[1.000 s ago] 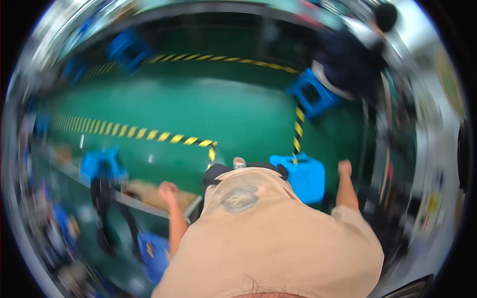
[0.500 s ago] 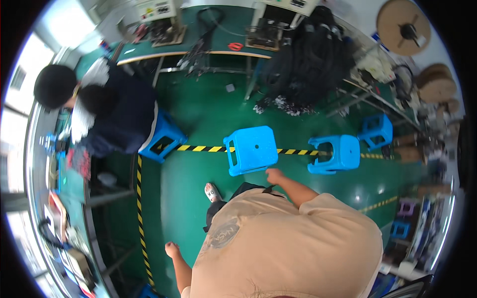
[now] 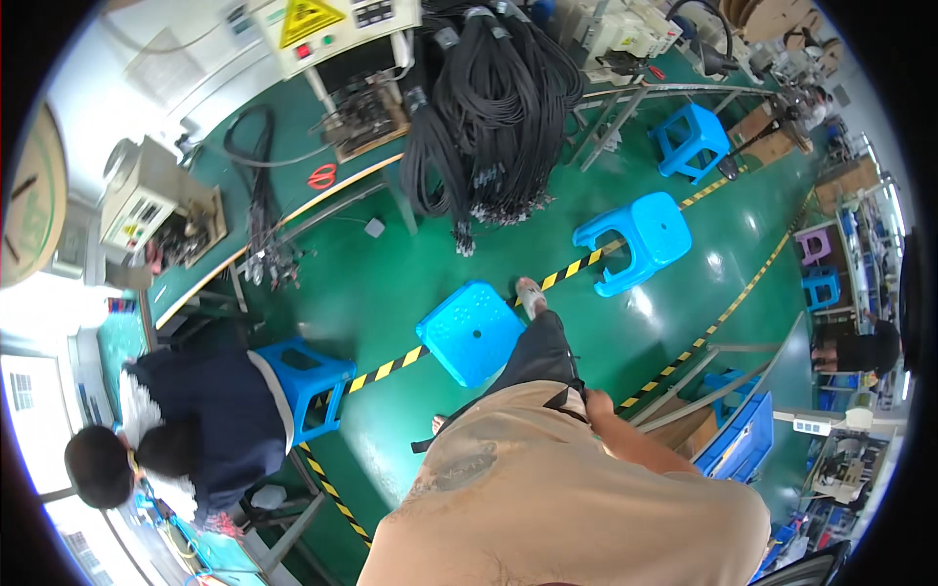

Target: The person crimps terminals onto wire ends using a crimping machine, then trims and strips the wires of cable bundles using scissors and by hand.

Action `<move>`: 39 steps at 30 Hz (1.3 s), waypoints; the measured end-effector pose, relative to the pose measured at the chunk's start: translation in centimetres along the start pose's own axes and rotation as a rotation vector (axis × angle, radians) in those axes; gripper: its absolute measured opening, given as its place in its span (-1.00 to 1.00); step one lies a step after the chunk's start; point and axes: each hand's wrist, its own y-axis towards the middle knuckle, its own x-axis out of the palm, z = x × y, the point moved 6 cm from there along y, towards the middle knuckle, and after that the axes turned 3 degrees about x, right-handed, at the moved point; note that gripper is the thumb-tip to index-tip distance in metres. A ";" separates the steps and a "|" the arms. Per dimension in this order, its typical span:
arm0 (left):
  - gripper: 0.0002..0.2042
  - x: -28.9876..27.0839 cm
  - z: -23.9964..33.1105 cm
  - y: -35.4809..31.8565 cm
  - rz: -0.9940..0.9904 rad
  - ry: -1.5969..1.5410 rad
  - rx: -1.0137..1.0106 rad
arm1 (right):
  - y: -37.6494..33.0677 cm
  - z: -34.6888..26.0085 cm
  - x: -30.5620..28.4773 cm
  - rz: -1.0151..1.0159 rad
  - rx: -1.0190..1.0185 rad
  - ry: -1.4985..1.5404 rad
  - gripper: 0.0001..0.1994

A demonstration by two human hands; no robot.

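My right hand [image 3: 598,402] hangs beside my right hip, close to the dark trousers [image 3: 543,354]. Its fingers look curled in, with nothing seen in them. My left hand is out of view. Ahead of me, a blue plastic stool [image 3: 473,334] stands on the green floor by a yellow-and-black tape line [image 3: 389,369]. My sandalled foot [image 3: 531,296] is just right of that stool. Farther right is a second blue stool [image 3: 645,239], apart from my hand.
A seated co-worker [image 3: 215,420] is at the left on a blue stool [image 3: 311,386]. Black cable bundles [image 3: 489,107] hang off the far bench, near a machine [image 3: 337,34] and red scissors [image 3: 322,177]. Another blue stool [image 3: 690,142] stands far right; a blue bin [image 3: 735,438] is nearer.
The view has turned to the right and moved forward, bringing the cable bundles closer. My left hand has left the view. My right hand now sits beside my hip, and my right foot shows ahead.
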 end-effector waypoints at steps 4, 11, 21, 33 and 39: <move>-0.83 0.5 8.4 4.5 0.087 0.038 -0.011 | 5.7 -4.3 -3.9 0.091 -0.204 -0.182 -0.70; -0.79 4.7 21.6 5.8 0.176 0.038 -0.113 | 13.9 -11.6 -13.0 0.018 -0.458 -0.140 -0.75; -0.72 3.8 26.8 5.3 0.057 0.209 -0.178 | 15.8 -40.3 -30.2 0.083 -0.899 0.265 -0.77; -0.73 -2.7 43.4 27.1 0.314 0.463 0.652 | 25.8 -74.8 -30.0 0.451 -0.643 0.145 0.19; -0.29 6.3 55.7 37.4 0.154 0.024 0.938 | 25.2 -75.2 -31.1 0.584 -0.675 0.080 0.26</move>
